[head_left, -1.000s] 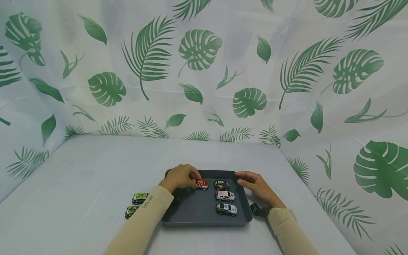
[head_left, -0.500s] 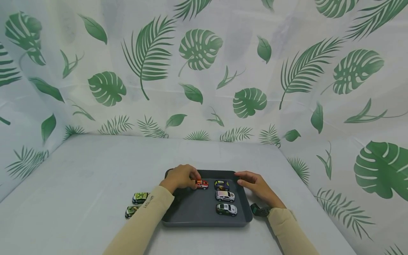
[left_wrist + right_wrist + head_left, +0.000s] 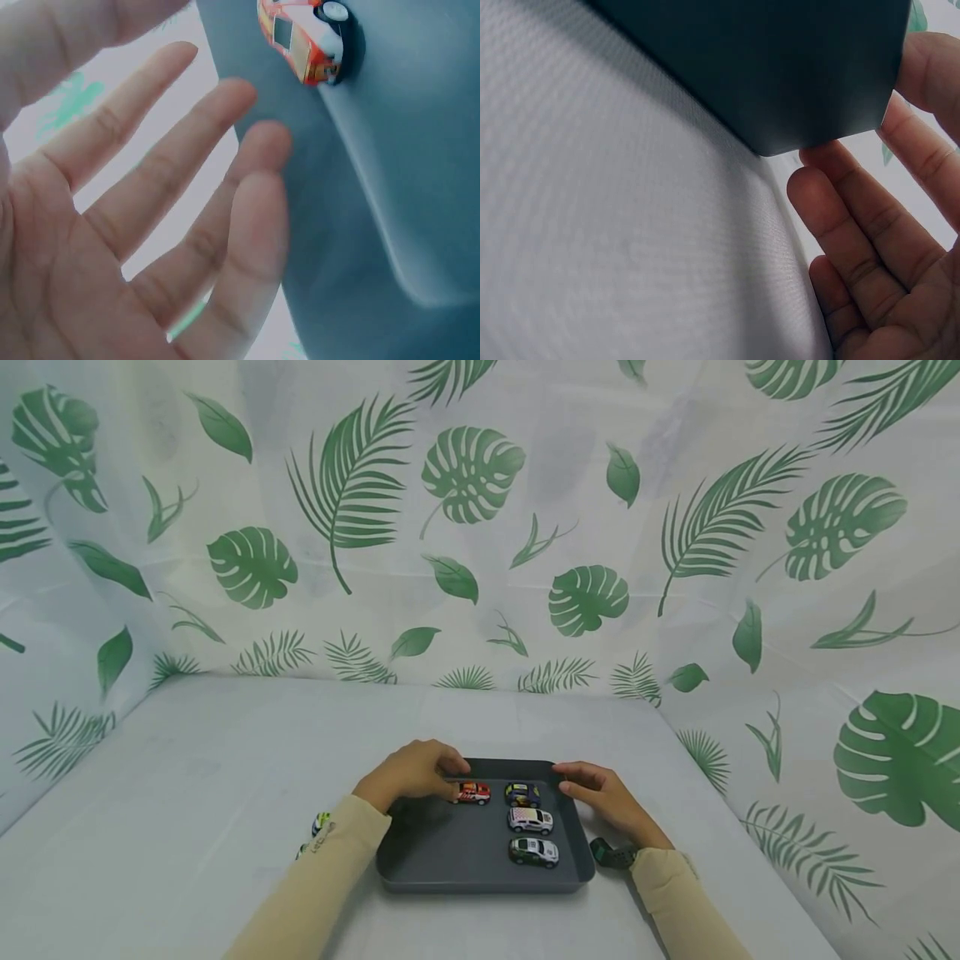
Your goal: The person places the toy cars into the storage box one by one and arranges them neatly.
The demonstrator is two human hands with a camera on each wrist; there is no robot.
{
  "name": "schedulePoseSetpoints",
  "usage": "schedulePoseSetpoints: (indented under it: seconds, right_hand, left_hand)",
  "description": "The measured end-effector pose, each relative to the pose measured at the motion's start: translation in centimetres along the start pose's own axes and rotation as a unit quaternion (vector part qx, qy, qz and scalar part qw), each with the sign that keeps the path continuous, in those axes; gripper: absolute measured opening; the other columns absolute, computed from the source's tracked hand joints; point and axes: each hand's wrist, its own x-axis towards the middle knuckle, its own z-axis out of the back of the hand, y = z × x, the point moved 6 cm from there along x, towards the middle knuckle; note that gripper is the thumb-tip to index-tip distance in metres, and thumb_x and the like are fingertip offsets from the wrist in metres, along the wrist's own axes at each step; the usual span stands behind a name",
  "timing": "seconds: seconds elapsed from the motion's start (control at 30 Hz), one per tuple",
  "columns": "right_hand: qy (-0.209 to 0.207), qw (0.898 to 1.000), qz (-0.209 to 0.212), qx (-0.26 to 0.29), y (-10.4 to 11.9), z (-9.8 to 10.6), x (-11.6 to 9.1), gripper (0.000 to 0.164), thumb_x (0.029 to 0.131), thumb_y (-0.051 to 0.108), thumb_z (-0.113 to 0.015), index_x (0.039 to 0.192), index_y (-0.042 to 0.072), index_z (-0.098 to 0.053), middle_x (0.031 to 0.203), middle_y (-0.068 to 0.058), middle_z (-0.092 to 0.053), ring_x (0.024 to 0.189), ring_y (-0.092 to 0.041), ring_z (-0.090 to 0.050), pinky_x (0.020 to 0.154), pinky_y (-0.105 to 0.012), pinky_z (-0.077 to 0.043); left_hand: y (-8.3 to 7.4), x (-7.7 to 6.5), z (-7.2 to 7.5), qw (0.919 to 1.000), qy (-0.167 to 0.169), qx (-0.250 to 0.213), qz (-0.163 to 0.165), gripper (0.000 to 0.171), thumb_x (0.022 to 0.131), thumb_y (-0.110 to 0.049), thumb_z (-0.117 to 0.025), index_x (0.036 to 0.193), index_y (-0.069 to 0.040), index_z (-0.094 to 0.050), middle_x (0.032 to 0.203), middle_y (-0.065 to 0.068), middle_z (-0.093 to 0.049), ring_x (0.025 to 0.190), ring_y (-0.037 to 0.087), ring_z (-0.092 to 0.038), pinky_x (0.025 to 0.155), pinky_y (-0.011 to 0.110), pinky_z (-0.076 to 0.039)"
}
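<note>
My left hand (image 3: 408,772) is over the far left corner of the dark grey tray (image 3: 442,856), beside a red and white toy car (image 3: 474,792). In the left wrist view its fingers spread loosely, and a gap separates them from the red toy car (image 3: 306,41). My right hand (image 3: 611,797) grips the tray's far right corner, thumb and fingertips on either side of the rim, as the right wrist view shows. Along the tray's right side stand a purple and yellow toy car (image 3: 522,794), a white and pink one (image 3: 530,821) and a white and dark green one (image 3: 534,852).
Left of the tray, two green patterned toy cars stand on the white tabletop (image 3: 187,793); my left sleeve (image 3: 315,868) mostly hides them. A leaf-printed curtain (image 3: 480,568) rises behind the table and at both sides.
My left hand has let go of the red toy car and drawn back slightly to the left. Its sleeve now covers more of the green cars. The right hand stays in place.
</note>
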Motion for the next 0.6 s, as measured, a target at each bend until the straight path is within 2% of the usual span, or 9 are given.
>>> schedulePoseSetpoints:
  seconds: [0.13,0.37,0.6]
  right_hand:
    - [-0.003,1.000,-0.001,-0.003,-0.1,0.1,0.0,0.040,0.106,0.015,-0.071,0.141,-0.005,-0.067,0.140,-0.023,-0.068,0.126,-0.030,-0.066,0.111,-0.050,-0.046]
    - [-0.002,1.000,-0.002,-0.004,-0.1,0.0,-0.1,0.040,0.106,0.014,-0.070,0.141,-0.005,-0.066,0.141,-0.024,-0.067,0.126,-0.030,-0.066,0.111,-0.050,-0.047]
    - [-0.001,1.000,0.001,-0.005,0.0,0.0,0.0,0.041,0.106,0.015,-0.071,0.141,-0.005,-0.066,0.140,-0.023,-0.068,0.127,-0.031,-0.066,0.113,-0.055,-0.045]
  left_hand:
    - [-0.1,-1.0,0.4,0.9987,0.020,-0.025,-0.039,0.038,0.093,-0.010,-0.086,0.130,-0.010,-0.077,0.131,0.002,-0.075,0.122,0.027,-0.070,0.106,0.046,-0.055]
    - [0.0,-2.7,1.4,0.9928,0.031,-0.056,-0.102,0.040,0.097,-0.011,-0.082,0.135,-0.005,-0.073,0.136,0.009,-0.073,0.126,0.032,-0.068,0.108,0.047,-0.054]
    - [0.8,-4.4,2.5,0.9867,0.029,-0.094,-0.130,0.044,0.096,-0.009,-0.083,0.137,0.000,-0.071,0.137,0.013,-0.072,0.128,0.033,-0.067,0.107,0.044,-0.055]
